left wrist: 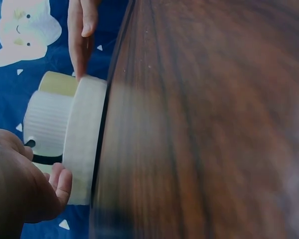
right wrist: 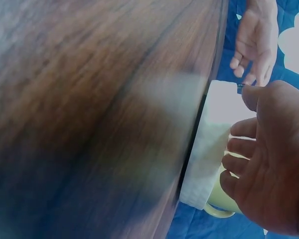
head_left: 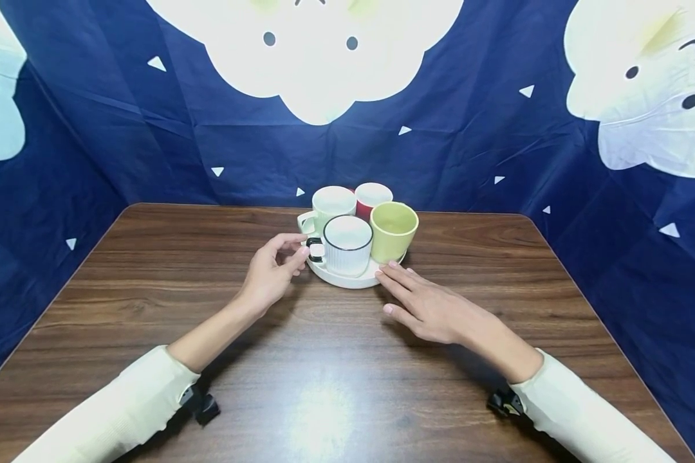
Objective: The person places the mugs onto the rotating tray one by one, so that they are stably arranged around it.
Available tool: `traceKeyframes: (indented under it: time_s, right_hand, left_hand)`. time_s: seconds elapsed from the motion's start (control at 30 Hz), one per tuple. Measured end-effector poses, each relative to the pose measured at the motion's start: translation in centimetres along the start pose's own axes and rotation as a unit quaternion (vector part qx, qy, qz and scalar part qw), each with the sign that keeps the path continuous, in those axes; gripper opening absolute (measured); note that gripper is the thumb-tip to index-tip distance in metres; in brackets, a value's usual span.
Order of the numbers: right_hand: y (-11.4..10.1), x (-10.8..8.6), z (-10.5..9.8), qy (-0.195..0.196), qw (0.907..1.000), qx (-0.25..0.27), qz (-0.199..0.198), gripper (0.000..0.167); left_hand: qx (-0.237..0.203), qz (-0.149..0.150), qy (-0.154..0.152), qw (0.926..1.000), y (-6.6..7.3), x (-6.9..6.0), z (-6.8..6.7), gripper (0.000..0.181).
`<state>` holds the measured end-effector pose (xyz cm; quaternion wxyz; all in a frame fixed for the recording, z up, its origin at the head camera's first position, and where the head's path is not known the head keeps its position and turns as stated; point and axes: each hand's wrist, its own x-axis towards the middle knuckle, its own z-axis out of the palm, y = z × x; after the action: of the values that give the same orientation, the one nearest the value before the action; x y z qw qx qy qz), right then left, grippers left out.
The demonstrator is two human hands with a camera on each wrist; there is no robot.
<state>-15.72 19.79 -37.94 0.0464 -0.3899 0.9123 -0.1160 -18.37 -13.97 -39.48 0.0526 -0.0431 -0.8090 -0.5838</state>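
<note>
A white ribbed mug (head_left: 347, 252) with a dark rim stands upright on a round white tray (head_left: 353, 283). My left hand (head_left: 271, 270) is at its black-edged handle (head_left: 315, 243), thumb and forefinger pinching the outer edge, the other fingers loosely bent. On the tray's front right rim rest the fingertips of my right hand (head_left: 434, 308), its fingers nearly straight and palm down. A yellow-green mug (head_left: 392, 238) stands just beyond those fingertips. Behind are a pale green mug (head_left: 331, 200) and a red mug (head_left: 373, 196) with a white inside, partly hidden.
The tray sits near the back edge of a brown wood-grain table (head_left: 301, 341). Behind and beside the table hangs a dark blue cloth (head_left: 150, 154) with white cloud shapes. Both forearms, with cameras at the sleeve cuffs, reach in from the front.
</note>
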Motion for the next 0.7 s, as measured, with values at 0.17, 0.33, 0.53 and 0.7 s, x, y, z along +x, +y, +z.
traceKeyframes:
  time_s: [0.17,0.33,0.53,0.7]
  right_hand:
    - [0.3,-0.3,-0.4,0.028,0.9996,0.003,0.005,0.063]
    - [0.9,-0.8,-1.0,0.078,0.9967,-0.016,0.012,0.061]
    - [2.3,-1.6,-1.3,0.109,0.9928,-0.036,0.036,0.058]
    - [3.5,-2.4,-1.8,0.127,0.9883,-0.051,0.067,0.06]
  left_hand:
    - [-0.007,-0.009,-0.009,0.9999,-0.5,-0.2,-0.8,0.037]
    - [-0.001,-0.015,-0.013,0.9998,-0.5,-0.4,-1.7,0.037]
    - [0.035,-0.008,-0.009,0.9993,-0.6,-0.4,-3.0,0.039]
    - [0.077,0.003,-0.002,0.997,-0.8,-0.3,-4.2,0.039]
